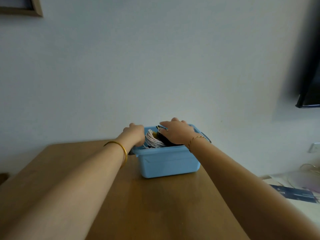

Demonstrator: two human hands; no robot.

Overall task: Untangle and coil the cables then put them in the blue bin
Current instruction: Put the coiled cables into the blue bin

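Observation:
The blue bin [168, 161] stands on the wooden table [155, 205], close to the wall. Inside it lie a coiled white cable [153, 140] on the left and a dark cable bundle [163, 138] on the right. My left hand [136, 134] is at the bin's left rim with its fingers curled over the edge. My right hand [176, 131] lies on top of the dark bundle, fingers reaching over the bin's far side. A plug end [161, 127] shows beside my right fingers. The fingertips of both hands are hidden.
The bin has dark handles [207, 137] on its sides. A dark screen [310, 94] hangs at the right, and a lower white surface [297, 186] with papers lies to the right of the table. The wall is right behind the bin.

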